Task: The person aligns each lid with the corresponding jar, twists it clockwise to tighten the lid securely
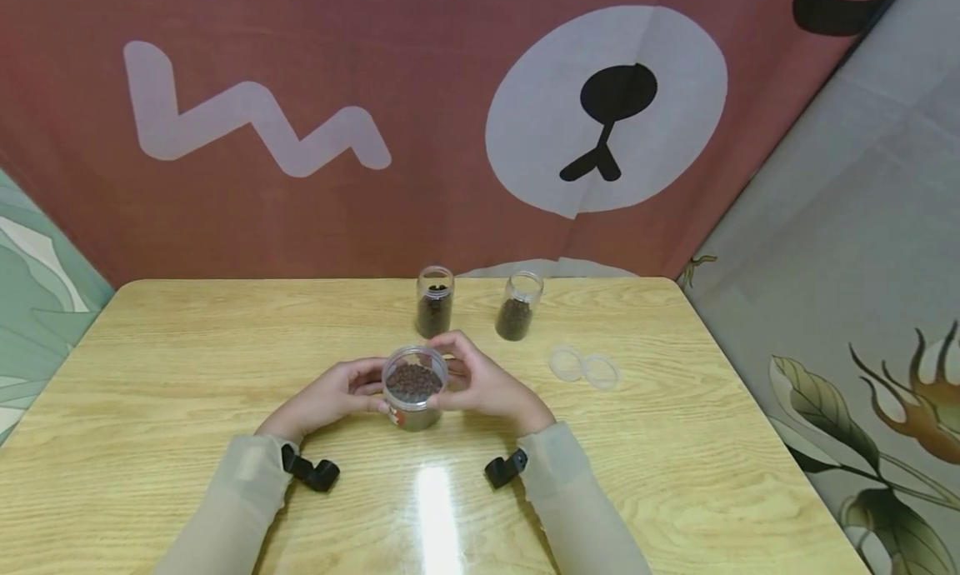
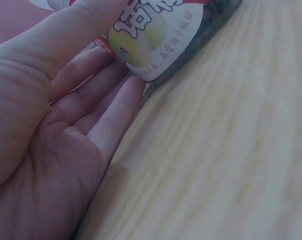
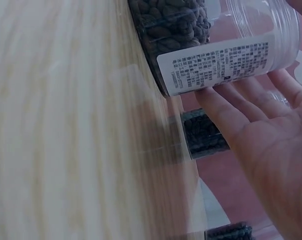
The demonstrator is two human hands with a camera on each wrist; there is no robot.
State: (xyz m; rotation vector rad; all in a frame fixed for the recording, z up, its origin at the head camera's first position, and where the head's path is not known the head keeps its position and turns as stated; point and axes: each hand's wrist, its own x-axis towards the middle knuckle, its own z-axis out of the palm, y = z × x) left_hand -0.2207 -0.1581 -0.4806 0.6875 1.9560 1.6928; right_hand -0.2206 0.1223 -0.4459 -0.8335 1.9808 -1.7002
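Note:
Between both hands is a clear plastic jar (image 1: 415, 420) without a lid, partly filled with small dark brown seed-like pieces. My left hand (image 1: 337, 396) grips its left side, thumb in front and fingers reaching behind. From the other side my right hand (image 1: 483, 383) holds it, with the thumb near the front rim and fingers around the back. A colourful printed label (image 2: 153, 37) faces the left palm in the left wrist view. On the right side, a white sticker with fine print (image 3: 216, 64) shows beside the right fingers.
Behind the hands stand two more lidless clear jars, the left one (image 1: 435, 312) and the right one (image 1: 513, 318), both holding dark contents. Two clear round lids (image 1: 602, 372) lie flat to the right on the wooden table (image 1: 675, 475). A printed cloth (image 1: 300, 217) hangs along the back edge.

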